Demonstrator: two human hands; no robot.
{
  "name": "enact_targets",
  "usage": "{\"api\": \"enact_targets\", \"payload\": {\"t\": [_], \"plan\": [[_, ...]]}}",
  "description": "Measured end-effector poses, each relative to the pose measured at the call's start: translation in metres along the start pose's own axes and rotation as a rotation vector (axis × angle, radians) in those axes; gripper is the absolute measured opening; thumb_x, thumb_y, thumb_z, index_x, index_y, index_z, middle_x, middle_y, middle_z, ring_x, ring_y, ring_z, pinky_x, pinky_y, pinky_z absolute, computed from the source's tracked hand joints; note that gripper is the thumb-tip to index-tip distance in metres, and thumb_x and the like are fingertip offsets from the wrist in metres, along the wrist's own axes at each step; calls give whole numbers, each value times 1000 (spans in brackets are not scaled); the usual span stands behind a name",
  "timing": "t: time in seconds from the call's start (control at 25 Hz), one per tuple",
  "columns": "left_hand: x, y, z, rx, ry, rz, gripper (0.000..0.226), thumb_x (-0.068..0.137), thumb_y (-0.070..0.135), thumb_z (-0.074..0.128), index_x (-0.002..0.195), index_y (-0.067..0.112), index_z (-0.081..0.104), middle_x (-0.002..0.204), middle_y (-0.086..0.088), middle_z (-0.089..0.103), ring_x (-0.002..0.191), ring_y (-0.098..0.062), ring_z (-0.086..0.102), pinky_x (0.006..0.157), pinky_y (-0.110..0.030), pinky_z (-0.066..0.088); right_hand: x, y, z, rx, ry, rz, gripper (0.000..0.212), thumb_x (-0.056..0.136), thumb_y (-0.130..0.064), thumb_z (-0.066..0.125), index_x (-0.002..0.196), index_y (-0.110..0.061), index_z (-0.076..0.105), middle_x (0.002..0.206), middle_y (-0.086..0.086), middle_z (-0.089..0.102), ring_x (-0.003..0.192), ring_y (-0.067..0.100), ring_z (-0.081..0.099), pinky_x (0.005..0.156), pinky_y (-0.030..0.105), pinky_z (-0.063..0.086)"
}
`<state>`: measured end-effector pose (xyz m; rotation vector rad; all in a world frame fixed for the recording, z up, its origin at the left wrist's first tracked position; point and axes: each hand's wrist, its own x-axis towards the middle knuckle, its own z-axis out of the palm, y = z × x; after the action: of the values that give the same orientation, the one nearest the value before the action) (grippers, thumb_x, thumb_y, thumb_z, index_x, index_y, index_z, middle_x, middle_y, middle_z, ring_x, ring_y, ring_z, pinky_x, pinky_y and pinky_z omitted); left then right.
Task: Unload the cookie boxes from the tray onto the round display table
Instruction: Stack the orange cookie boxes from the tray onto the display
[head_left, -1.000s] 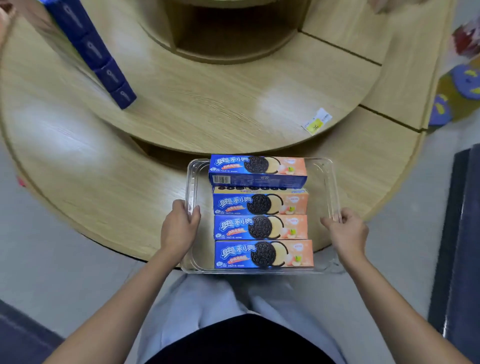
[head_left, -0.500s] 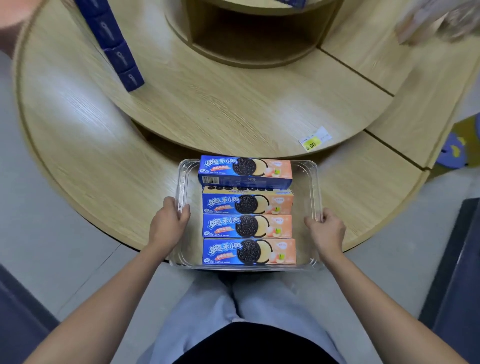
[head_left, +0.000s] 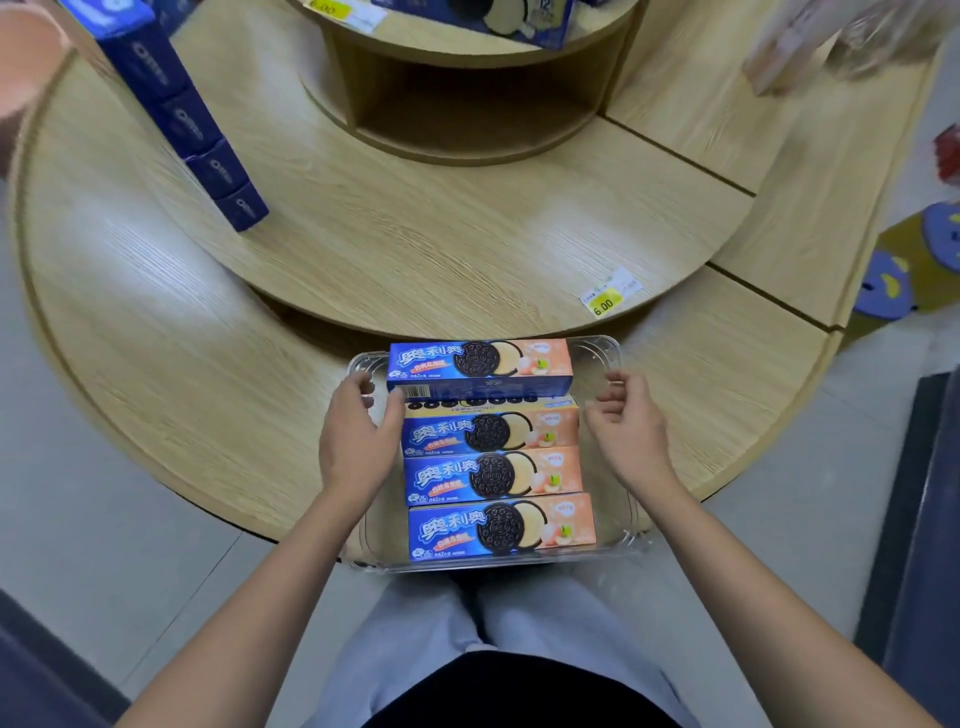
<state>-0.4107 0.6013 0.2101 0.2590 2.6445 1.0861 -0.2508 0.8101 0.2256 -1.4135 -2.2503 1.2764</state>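
Both hands' grip open, flanking top cookie box (head_left: 480, 361)

A row of dark blue boxes (head_left: 182, 117) runs diagonally at upper left. A yellow price tag (head_left: 609, 298) reading 6.00 sits right of centre. Blurred packages (head_left: 810, 41) fill the upper right corner.

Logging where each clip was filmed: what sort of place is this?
Probably a shop floor: a tiered round display table carries a yellow price tag reading 6.00, with identical cookie boxes in a clear tray, seemingly for shelving.
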Motion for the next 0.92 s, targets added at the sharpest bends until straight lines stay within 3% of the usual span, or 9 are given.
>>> {"api": "enact_targets", "payload": {"t": [0.16, 0.32, 0.36, 0.44, 0.56, 0.76, 0.92], "plan": [[30, 30, 12, -64, -113, -228, 63, 82, 51, 55, 127, 8, 41, 125, -10, 58, 110, -27, 57, 81, -31, 39, 10, 5, 28, 173, -338, 309, 83, 70, -14, 78, 137, -11, 30, 112, 2, 54, 99, 19, 58, 86, 33, 47], [41, 39, 23, -343, -186, -462, 70, 77, 44, 67, 124, 9, 29, 109, -6, 53, 76, -12, 57, 70, -31, 43, 18, 21, 40, 191, -396, 338, 84, 61, -8, 84, 129, -12, 36, 109, 9, 64, 92, 21, 63, 73, 31, 51], [43, 39, 24, -350, -177, -467, 69, 76, 42, 69, 121, 9, 29, 107, -6, 52, 74, -10, 56, 68, -30, 44, 19, 22, 41, 184, -399, 327, 82, 59, -9, 85, 127, -13, 38, 110, 10, 65, 94, 22, 64, 76, 34, 53], [49, 35, 23, -276, -190, -421, 74, 72, 42, 73, 123, 9, 31, 117, -9, 54, 86, -18, 59, 72, -31, 46, 18, 22, 40, 170, -388, 291, 77, 57, -10, 86, 123, -12, 45, 107, 10, 67, 93, 22, 66, 82, 37, 54], [59, 28, 16, -243, -254, -363, 86, 67, 34, 80, 133, 4, 34, 131, -10, 50, 110, -23, 54, 86, -31, 44, 16, 18, 33, 133, -371, 235, 68, 56, -10, 87, 115, -13, 54, 101, 6, 70, 88, 18, 67, 73, 28, 52], [67, 17, -6, -344, -486, -307, 77, 53, 17, 89, 120, 4, 54, 107, -9, 62, 94, -20, 61, 88, -36, 53, 8, 6, 20, 90, -354, 201, 62, 53, -7, 88, 105, -13, 55, 89, -3, 65, 75, 6, 61, 62, 11, 48], [66, 19, -23, -334, -476, -147, 57, 52, 8, 88, 103, 13, 60, 85, 3, 65, 76, -11, 61, 70, -23, 52, 1, -2, 7, 79, -393, 154, 65, 47, -14, 91, 102, -18, 57, 96, 6, 68, 75, 12, 63, 78, 32, 55]]}}
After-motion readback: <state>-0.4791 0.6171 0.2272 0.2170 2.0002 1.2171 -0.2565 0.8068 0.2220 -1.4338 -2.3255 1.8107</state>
